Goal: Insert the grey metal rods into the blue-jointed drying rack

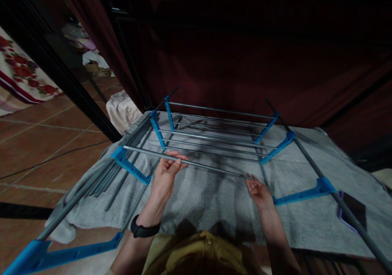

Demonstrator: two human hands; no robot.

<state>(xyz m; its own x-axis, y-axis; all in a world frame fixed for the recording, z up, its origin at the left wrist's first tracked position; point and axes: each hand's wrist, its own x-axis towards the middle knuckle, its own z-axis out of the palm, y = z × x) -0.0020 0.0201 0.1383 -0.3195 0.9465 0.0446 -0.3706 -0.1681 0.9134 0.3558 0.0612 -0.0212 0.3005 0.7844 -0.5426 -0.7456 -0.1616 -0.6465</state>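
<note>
A grey metal rod runs level between my two hands, one end set in a blue plastic bracket at the left. My left hand, with a black band on its wrist, pinches the rod near its left part. Fingers of my right hand close round the rod's right end. Behind it lies a rack frame of several parallel grey rods joined by blue brackets.
A grey towel is spread on the tiled floor under the frame. Loose grey rods lie at the left. Long side poles with blue brackets stretch toward me. A dark red curtain hangs behind. A dark phone rests at right.
</note>
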